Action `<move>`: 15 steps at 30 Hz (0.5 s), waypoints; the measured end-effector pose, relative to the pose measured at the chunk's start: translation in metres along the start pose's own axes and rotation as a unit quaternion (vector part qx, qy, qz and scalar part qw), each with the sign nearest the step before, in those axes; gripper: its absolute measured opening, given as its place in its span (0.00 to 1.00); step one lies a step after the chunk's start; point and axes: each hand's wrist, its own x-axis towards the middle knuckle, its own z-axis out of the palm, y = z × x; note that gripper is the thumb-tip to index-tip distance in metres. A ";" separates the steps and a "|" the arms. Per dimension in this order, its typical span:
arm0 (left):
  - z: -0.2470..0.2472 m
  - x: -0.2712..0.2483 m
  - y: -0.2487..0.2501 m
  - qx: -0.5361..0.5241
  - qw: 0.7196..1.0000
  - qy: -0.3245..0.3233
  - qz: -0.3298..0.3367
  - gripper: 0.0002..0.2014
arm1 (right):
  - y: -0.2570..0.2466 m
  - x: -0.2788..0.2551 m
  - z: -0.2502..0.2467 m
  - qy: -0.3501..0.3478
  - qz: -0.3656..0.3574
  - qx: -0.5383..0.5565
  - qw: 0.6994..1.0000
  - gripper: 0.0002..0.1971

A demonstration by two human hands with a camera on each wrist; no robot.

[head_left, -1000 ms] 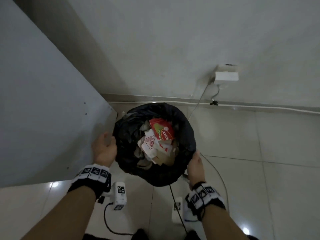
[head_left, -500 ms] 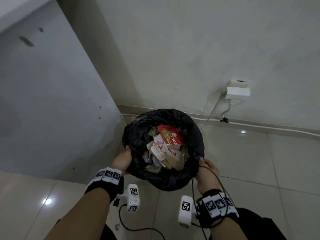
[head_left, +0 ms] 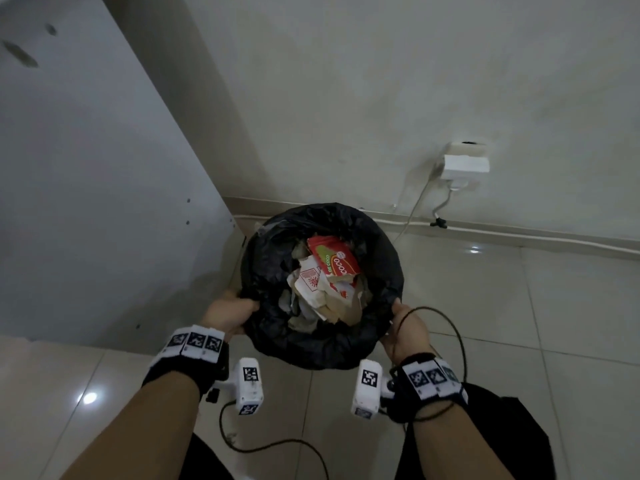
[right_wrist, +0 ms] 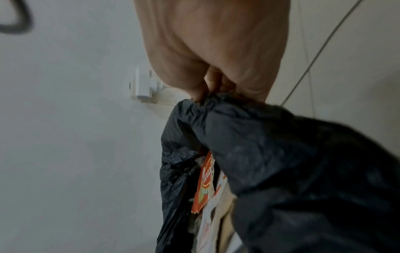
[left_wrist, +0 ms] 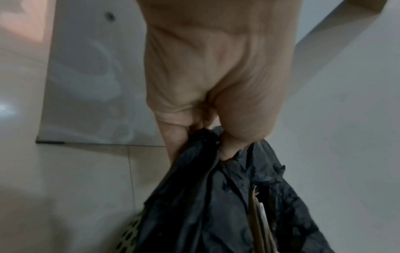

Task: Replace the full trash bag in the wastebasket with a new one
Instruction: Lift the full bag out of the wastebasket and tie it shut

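A full black trash bag sits in the wastebasket, packed with crumpled paper and a red carton. My left hand pinches the bag's left rim; in the left wrist view the left hand has thumb and fingers bunched on the black plastic. My right hand grips the bag's right rim, and the right wrist view shows the right hand holding the gathered film. A patch of the perforated wastebasket shows under the bag; the rest is hidden.
A grey cabinet panel stands close on the left. The wall behind carries a white socket with an adapter and a thin cable. Black cables loop round my right wrist. Tiled floor lies to the right.
Both hands have gone from the outside of the bin up to the bag's rim and taken hold of it. The view has tilted upward.
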 end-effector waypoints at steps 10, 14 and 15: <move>0.010 -0.009 0.026 -0.129 0.991 -0.035 0.003 0.13 | -0.047 0.011 0.016 0.149 -0.253 -0.376 0.879 0.05; 0.009 -0.021 0.034 -0.202 0.974 -0.106 -0.015 0.12 | -0.058 0.003 0.009 0.147 -0.065 -0.117 0.980 0.20; 0.010 -0.021 0.032 -0.192 0.975 -0.113 -0.019 0.12 | -0.051 -0.005 0.005 0.095 -0.002 -0.067 0.993 0.20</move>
